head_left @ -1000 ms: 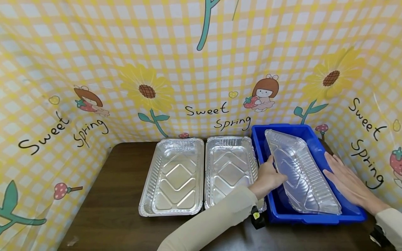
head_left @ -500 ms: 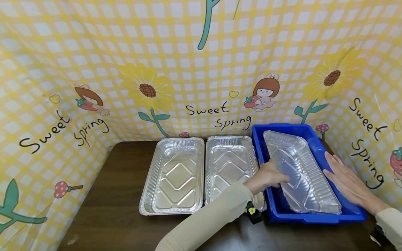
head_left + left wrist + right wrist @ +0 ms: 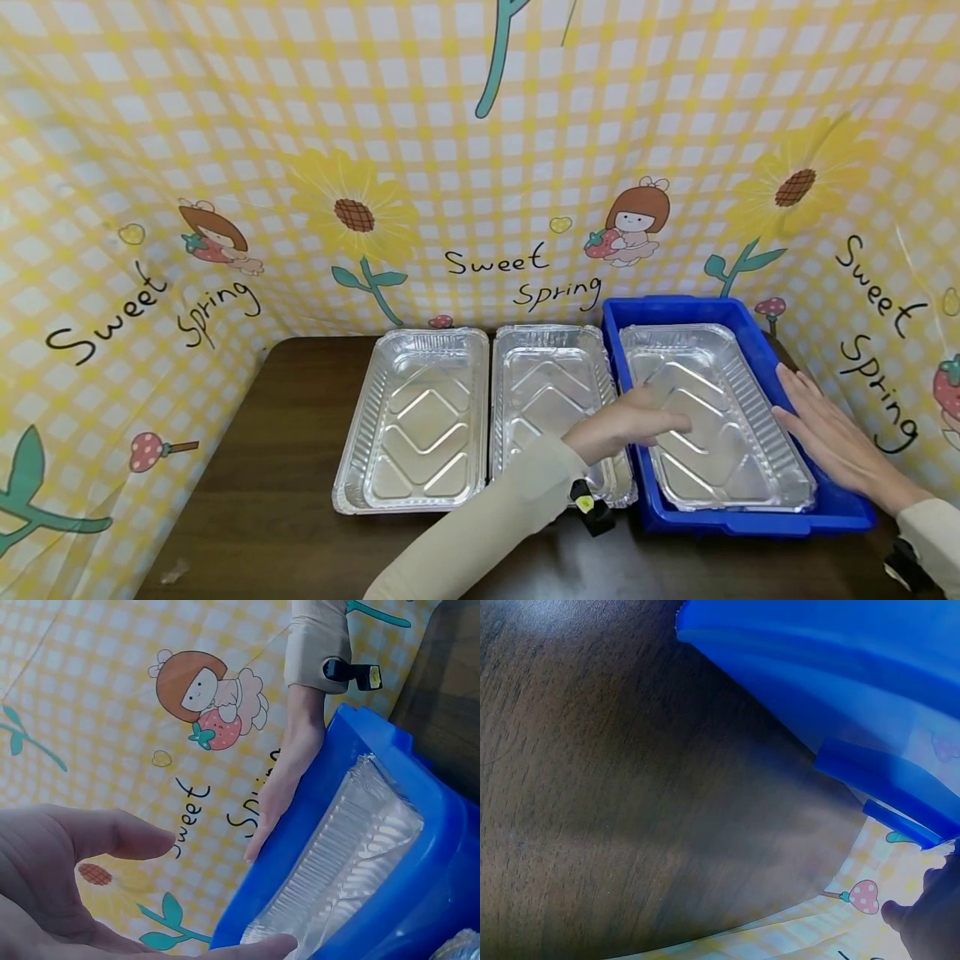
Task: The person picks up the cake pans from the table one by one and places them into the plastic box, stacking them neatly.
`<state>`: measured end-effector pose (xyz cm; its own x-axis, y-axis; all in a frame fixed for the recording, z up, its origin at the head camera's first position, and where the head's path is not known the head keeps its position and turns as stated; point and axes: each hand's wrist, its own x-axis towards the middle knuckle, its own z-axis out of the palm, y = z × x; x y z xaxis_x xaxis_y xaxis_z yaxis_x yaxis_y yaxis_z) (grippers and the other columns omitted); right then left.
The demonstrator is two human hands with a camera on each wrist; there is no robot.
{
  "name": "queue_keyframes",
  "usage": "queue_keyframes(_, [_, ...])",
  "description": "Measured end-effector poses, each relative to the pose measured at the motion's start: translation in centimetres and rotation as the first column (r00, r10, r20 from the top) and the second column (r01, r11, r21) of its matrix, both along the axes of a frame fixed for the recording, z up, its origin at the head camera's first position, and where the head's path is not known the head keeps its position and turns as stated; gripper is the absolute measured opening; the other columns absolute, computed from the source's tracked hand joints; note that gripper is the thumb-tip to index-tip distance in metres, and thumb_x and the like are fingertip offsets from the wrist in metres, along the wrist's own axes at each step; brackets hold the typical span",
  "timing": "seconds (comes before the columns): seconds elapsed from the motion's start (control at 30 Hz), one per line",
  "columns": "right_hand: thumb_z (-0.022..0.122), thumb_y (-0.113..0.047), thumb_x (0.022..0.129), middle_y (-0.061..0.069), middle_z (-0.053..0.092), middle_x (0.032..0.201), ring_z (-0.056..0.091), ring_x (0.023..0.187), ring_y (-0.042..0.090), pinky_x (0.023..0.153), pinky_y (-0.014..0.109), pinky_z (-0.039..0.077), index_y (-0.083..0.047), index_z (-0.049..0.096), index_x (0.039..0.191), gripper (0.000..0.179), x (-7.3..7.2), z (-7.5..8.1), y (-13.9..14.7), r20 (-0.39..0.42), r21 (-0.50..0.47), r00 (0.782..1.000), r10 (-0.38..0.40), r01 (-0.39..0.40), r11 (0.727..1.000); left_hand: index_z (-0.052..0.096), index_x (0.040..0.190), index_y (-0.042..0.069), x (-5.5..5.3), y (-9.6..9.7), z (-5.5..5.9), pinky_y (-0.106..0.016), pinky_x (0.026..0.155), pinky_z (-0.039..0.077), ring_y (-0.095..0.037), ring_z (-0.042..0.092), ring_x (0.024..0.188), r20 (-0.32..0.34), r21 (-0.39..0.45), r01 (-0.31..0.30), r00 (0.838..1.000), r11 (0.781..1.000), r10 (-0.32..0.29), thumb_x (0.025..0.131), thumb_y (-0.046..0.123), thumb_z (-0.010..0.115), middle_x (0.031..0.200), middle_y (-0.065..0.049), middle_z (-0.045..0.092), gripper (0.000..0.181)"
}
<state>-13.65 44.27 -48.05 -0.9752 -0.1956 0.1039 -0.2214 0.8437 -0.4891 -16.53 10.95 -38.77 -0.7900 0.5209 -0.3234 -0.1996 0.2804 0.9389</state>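
Left hand (image 3: pixel 633 425) lies palm-down over the near-left rim of the foil tray (image 3: pixel 712 417) that sits in the blue bin (image 3: pixel 757 521), fingers nearly straight and relaxed, their tips over the tray's floor; whether they press it or only hover above it cannot be told from the head view. In the left wrist view the same hand (image 3: pixel 82 885) shows fingers spread apart, holding nothing, with the bin's wall (image 3: pixel 420 847) and the ribbed tray edge (image 3: pixel 352 847) beyond. Right hand (image 3: pixel 832 442) rests flat at 3 o'clock of the tray, along the bin's right rim, fingers straight and together, gripping nothing; the right wrist view shows only the bin's outer wall (image 3: pixel 840 682), the dark table (image 3: pixel 630 787) and a fingertip at the frame's corner. The tray lies level inside the bin, open side up, filling most of the bin floor. Outward, at 9 o'clock of the bin, a second foil tray (image 3: pixel 551 408) lies on the table with its right rim just beside the bin wall; a third foil tray (image 3: pixel 416 421) lies at 9 o'clock of that, the two rims touching or nearly so. A yellow checked backdrop (image 3: pixel 480 167) with sunflowers closes in the table at 12 o'clock and on both sides. Judged from the lie of things: one tray is in the bin and appears settled, with neither hand gripping it; two trays remain out on the table.
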Motion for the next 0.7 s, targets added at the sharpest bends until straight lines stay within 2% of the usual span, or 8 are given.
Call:
queue_keyframes(0.07, [0.037, -0.027, 0.116, 0.019, -0.004, 0.175, -0.013, 0.16, 0.039, 0.123, 0.066, -0.012, -0.009, -0.002, 0.169, 0.069, 0.0, 0.0, 0.0, -0.01, 0.01, 1.0, -0.005, 0.005, 1.0, 0.059, 0.145, 0.006, 0.0, -0.3, 0.0, -0.032, 0.09, 0.059, -0.011, 0.059, 0.105, -0.032, -0.002, 0.0, 0.999, 1.0, 0.0, 0.088, 0.009, 0.074, 0.133, -0.003, 0.063, 0.059])
queue_keyframes(0.1, [0.037, -0.026, 0.116, 0.02, -0.004, 0.175, -0.012, 0.16, 0.04, 0.123, 0.066, -0.012, -0.008, -0.002, 0.169, 0.069, 0.0, 0.0, -0.1, -0.014, 0.014, 1.0, -0.005, 0.006, 1.0, 0.059, 0.146, 0.006, 0.0, -0.4, 0.1, -0.031, 0.092, 0.057, -0.01, 0.058, 0.106, -0.056, -0.004, 0.004, 0.998, 1.0, -0.004, 0.088, 0.01, 0.074, 0.133, -0.002, 0.064, 0.061])
queue_keyframes(0.2, [0.037, -0.027, 0.116, 0.021, -0.004, 0.175, -0.012, 0.159, 0.041, 0.123, 0.066, -0.012, -0.009, -0.003, 0.169, 0.069, -0.1, 0.0, -0.1, -0.012, 0.012, 1.0, -0.004, 0.004, 1.0, 0.049, 0.158, 0.01, 0.1, -0.8, 0.2, -0.028, 0.104, 0.049, -0.01, 0.057, 0.12, -0.096, -0.028, 0.004, 0.995, 1.0, -0.006, 0.087, 0.012, 0.074, 0.148, -0.002, 0.059, 0.075])
queue_keyframes(0.23, [0.037, -0.027, 0.116, 0.021, -0.004, 0.175, -0.012, 0.159, 0.041, 0.123, 0.065, -0.012, -0.009, -0.003, 0.169, 0.069, -0.1, 0.1, -0.1, -0.01, 0.012, 1.0, -0.003, 0.003, 1.0, 0.042, 0.163, 0.012, 0.1, -0.9, 0.3, -0.027, 0.108, 0.045, -0.011, 0.054, 0.128, -0.109, -0.045, 0.002, 0.994, 0.999, -0.006, 0.088, 0.014, 0.074, 0.155, -0.002, 0.054, 0.081])
queue_keyframes(0.3, [0.036, -0.026, 0.116, 0.023, -0.004, 0.174, -0.013, 0.159, 0.042, 0.123, 0.066, -0.012, -0.009, -0.003, 0.169, 0.069, 0.0, 0.1, -0.1, -0.007, 0.011, 1.0, -0.003, 0.003, 1.0, 0.039, 0.164, 0.014, 0.2, -1.1, 0.5, -0.028, 0.116, 0.038, -0.015, 0.046, 0.142, -0.123, -0.058, 0.002, 0.992, 0.998, -0.009, 0.089, 0.015, 0.074, 0.162, -0.005, 0.047, 0.083])
queue_keyframes(0.43, [0.036, -0.026, 0.116, 0.024, -0.004, 0.174, -0.013, 0.159, 0.044, 0.122, 0.067, -0.013, -0.008, -0.004, 0.169, 0.068, -0.1, 0.1, -0.1, -0.001, 0.016, 1.0, -0.003, 0.003, 1.0, 0.045, 0.16, 0.012, 0.3, -1.5, 0.7, -0.033, 0.114, 0.043, -0.025, 0.049, 0.144, -0.133, -0.027, -0.006, 0.991, 1.0, 0.003, 0.092, 0.014, 0.074, 0.16, -0.007, 0.05, 0.074])
queue_keyframes(0.53, [0.036, -0.027, 0.116, 0.023, -0.004, 0.174, -0.012, 0.159, 0.043, 0.122, 0.067, -0.013, -0.009, -0.004, 0.169, 0.068, -0.1, 0.0, -0.1, 0.004, 0.015, 1.0, -0.006, 0.006, 1.0, 0.057, 0.149, 0.009, 0.3, -2.1, 0.6, -0.031, 0.107, 0.049, -0.022, 0.057, 0.133, -0.148, 0.002, -0.016, 0.989, 1.0, 0.016, 0.092, 0.012, 0.073, 0.148, -0.006, 0.058, 0.059])
queue_keyframes(0.7, [0.036, -0.025, 0.116, 0.023, -0.004, 0.174, -0.013, 0.159, 0.043, 0.122, 0.066, -0.014, -0.008, -0.004, 0.169, 0.068, 0.0, -0.1, -0.1, -0.004, 0.013, 1.0, 0.005, -0.005, 1.0, 0.066, 0.132, 0.004, 0.3, -3.4, 0.1, -0.027, 0.09, 0.056, -0.012, 0.064, 0.101, -0.135, 0.077, -0.004, 0.991, 0.997, 0.015, 0.094, 0.007, 0.071, 0.126, -0.004, 0.065, 0.039])
